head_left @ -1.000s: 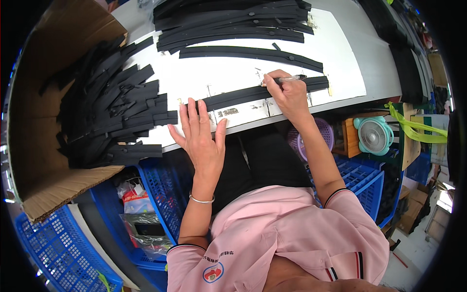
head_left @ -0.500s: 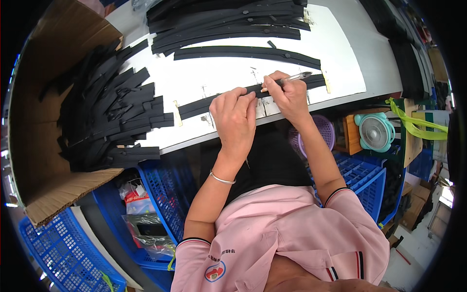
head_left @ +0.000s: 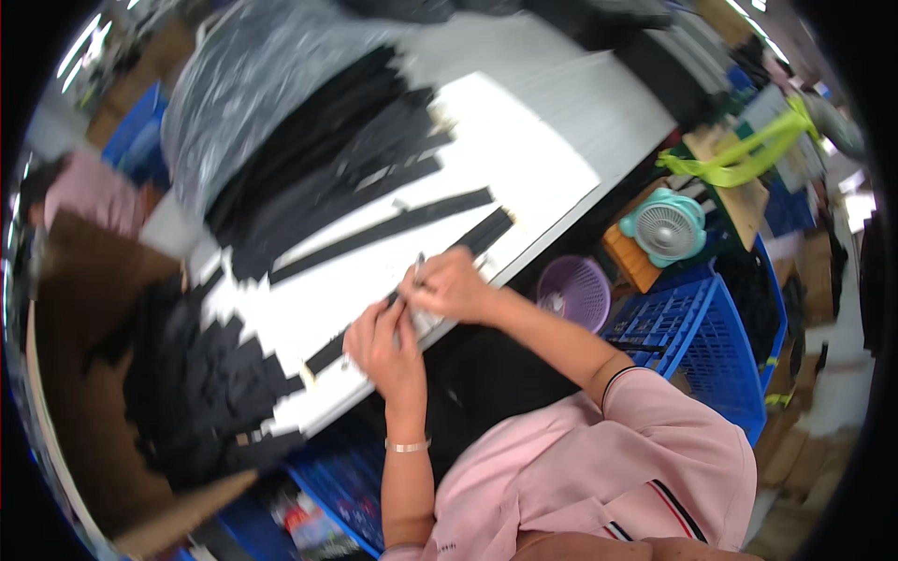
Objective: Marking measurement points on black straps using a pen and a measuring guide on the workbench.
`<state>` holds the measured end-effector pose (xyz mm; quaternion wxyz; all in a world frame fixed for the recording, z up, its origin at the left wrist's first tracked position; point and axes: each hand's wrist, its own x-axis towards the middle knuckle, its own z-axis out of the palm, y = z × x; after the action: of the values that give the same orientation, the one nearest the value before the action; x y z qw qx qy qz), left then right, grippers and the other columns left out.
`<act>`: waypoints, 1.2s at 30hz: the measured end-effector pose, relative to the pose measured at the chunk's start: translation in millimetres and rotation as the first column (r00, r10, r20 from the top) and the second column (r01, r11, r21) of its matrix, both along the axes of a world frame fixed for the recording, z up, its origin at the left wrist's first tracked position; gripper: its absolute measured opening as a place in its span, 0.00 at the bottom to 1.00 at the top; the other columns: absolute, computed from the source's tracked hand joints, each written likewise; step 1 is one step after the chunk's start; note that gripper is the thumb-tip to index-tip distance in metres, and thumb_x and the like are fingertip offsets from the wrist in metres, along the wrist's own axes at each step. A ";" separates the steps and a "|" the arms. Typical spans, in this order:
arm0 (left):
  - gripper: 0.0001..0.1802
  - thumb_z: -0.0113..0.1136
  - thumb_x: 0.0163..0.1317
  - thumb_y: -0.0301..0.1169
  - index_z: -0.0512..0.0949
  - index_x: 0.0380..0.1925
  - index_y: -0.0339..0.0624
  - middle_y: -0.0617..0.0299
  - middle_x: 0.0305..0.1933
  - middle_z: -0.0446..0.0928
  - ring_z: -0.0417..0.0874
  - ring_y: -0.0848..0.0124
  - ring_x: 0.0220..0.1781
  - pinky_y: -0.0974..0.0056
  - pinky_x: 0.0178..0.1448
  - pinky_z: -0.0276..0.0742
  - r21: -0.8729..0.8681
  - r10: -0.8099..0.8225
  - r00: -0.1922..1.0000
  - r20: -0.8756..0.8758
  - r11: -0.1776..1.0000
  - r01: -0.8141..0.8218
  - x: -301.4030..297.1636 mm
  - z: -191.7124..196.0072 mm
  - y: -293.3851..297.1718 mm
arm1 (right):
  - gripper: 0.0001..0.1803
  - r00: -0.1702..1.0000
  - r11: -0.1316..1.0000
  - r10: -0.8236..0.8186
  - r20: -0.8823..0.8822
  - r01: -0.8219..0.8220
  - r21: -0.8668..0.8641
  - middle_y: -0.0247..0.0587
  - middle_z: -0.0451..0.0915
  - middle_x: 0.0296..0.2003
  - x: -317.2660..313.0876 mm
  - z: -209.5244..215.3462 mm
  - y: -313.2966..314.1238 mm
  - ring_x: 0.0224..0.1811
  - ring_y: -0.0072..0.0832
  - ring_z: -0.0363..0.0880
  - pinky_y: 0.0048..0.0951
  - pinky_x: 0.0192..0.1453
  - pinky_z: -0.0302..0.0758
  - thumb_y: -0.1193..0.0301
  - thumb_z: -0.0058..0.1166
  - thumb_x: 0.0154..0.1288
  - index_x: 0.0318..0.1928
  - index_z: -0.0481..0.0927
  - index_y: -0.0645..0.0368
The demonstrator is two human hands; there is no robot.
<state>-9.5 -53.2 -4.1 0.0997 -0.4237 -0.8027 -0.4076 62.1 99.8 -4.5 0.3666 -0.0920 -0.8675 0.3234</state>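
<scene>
A black fabric strip (head_left: 488,232) lies slantwise on a white board (head_left: 538,150), its middle covered by both hands. My left hand (head_left: 385,351) rests on this strip, fingers bent a little and apart, the fingertips close to my right hand. In my closed right hand (head_left: 449,285) is a pen (head_left: 419,267) with a clear barrel, held over the strip; blur hides its tip. Beyond them a second black strip (head_left: 383,230) lies by itself. Further back is a thick stack of black strips (head_left: 327,150).
On the left a cardboard box (head_left: 89,309) stands beside a heap of black strips (head_left: 206,393). Clear plastic (head_left: 243,93) covers part of the back. To the right are a turquoise fan (head_left: 666,224), a purple basket (head_left: 572,290) and a blue crate (head_left: 711,346) below table height.
The view has turned and shifted, so the board now slants up to the right and the picture is blurred. Both hands stay at the same strip, the pen still in my right hand.
</scene>
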 end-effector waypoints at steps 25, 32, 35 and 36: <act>0.07 0.70 0.63 0.27 0.87 0.41 0.40 0.58 0.49 0.84 0.81 0.58 0.55 0.56 0.64 0.69 0.081 -0.208 0.974 0.085 0.976 0.202 31.7 19.0 75.3 | 0.15 0.973 0.802 -0.154 0.172 0.225 -0.553 0.33 0.84 0.29 68.0 11.9 79.8 0.29 0.15 0.77 0.20 0.34 0.73 0.67 0.56 0.77 0.35 0.86 0.64; 0.05 0.70 0.62 0.26 0.87 0.38 0.40 0.61 0.47 0.84 0.80 0.60 0.53 0.56 0.62 0.69 0.032 -0.179 0.984 0.020 0.983 0.178 37.3 0.7 94.7 | 0.14 0.984 0.844 -0.115 0.138 0.170 -0.509 0.33 0.86 0.31 67.1 1.1 77.0 0.30 0.16 0.79 0.21 0.35 0.75 0.70 0.57 0.76 0.38 0.85 0.71; 0.05 0.70 0.61 0.26 0.87 0.37 0.41 0.61 0.47 0.84 0.80 0.60 0.53 0.57 0.63 0.68 0.032 -0.169 0.985 0.022 0.985 0.168 38.7 0.3 95.6 | 0.13 0.975 0.867 -0.109 0.195 0.189 -0.461 0.35 0.87 0.33 68.6 2.7 77.5 0.31 0.16 0.80 0.21 0.35 0.75 0.72 0.58 0.75 0.38 0.85 0.73; 0.05 0.70 0.61 0.26 0.87 0.37 0.41 0.62 0.47 0.84 0.80 0.60 0.53 0.57 0.63 0.68 0.031 -0.168 0.986 0.019 0.985 0.168 38.8 0.3 95.5 | 0.13 0.975 0.866 -0.103 0.199 0.186 -0.465 0.35 0.87 0.33 68.5 3.4 77.7 0.31 0.16 0.80 0.21 0.35 0.75 0.72 0.58 0.75 0.38 0.85 0.73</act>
<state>29.3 42.4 -3.8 0.0625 -0.4839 -0.7591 -0.4309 130.6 177.5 -1.1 0.2814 -0.2717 -0.7784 0.4911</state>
